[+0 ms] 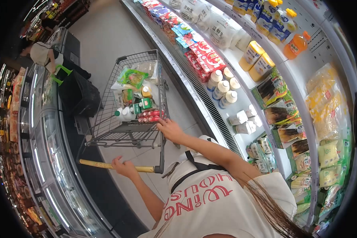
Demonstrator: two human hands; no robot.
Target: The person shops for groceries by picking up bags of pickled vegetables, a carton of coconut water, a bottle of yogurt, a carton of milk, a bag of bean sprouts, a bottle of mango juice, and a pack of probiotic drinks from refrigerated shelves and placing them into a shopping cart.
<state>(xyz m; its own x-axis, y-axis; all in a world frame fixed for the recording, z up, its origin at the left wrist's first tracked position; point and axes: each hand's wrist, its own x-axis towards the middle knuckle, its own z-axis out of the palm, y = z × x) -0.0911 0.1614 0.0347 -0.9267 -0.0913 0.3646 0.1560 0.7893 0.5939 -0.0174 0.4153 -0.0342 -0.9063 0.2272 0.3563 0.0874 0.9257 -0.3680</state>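
Observation:
A wire shopping cart stands in front of me, tilted in the view. My left hand is closed around its yellow handle, near the middle. Farther forward, my right hand curls over the cart's right side rail, its fingertips close to a pack of small red bottles in the basket. Beside that pack lie white bottles and a green-and-white carton. A bottle with a yellow label and a green bag of produce sit farther forward.
A refrigerated shelf on the right holds white bottles, yellow-capped bottles, an orange bottle and bagged goods. Glass-topped freezers line the left. Ahead on the left, a person stands by a black bin.

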